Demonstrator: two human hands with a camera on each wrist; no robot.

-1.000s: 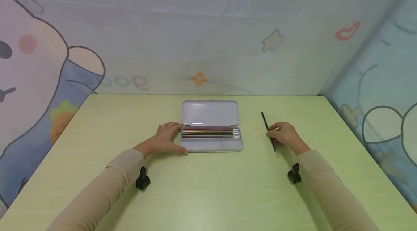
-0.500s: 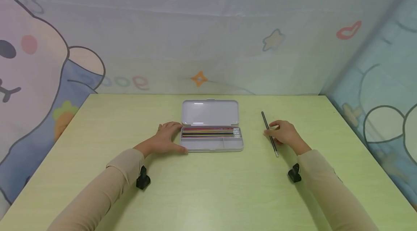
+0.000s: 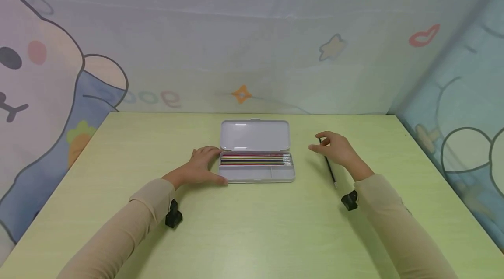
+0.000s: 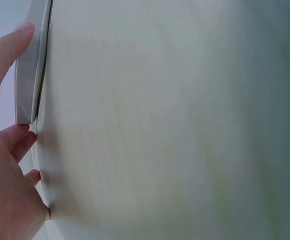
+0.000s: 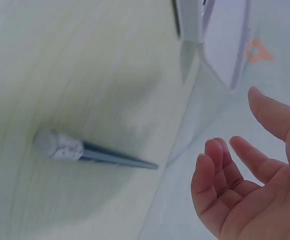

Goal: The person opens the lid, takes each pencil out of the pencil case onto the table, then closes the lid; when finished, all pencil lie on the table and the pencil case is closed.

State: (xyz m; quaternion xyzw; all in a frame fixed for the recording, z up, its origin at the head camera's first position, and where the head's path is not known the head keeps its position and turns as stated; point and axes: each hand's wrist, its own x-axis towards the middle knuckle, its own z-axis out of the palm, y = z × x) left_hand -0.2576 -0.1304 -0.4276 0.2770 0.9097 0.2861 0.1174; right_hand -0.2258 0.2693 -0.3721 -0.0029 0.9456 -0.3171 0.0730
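Note:
An open white pencil case (image 3: 245,175) lies on the table, its lid (image 3: 255,134) folded back. Several coloured pencils (image 3: 252,159) with pale ends fill its rear compartment. My left hand (image 3: 197,169) holds the case's left end, thumb on the front wall and fingers round the end; the left wrist view shows the thumb (image 4: 9,47) against the side. To the right of the case a dark pencil (image 3: 330,171) lies slantwise, its eraser end (image 5: 59,145) nearest the right wrist camera. Above it hovers my right hand (image 3: 337,148), holding nothing, thumb and fingers apart.
The pale wooden table (image 3: 252,235) runs back to a printed cloth (image 3: 177,51) that hangs behind it. Another cloth hangs at the right side. Small black devices (image 3: 173,214) sit at both wrists.
My right hand has let go of the dark pencil and risen a little, away from me and leftward. The pencil stays on the table. My left hand remains at the case.

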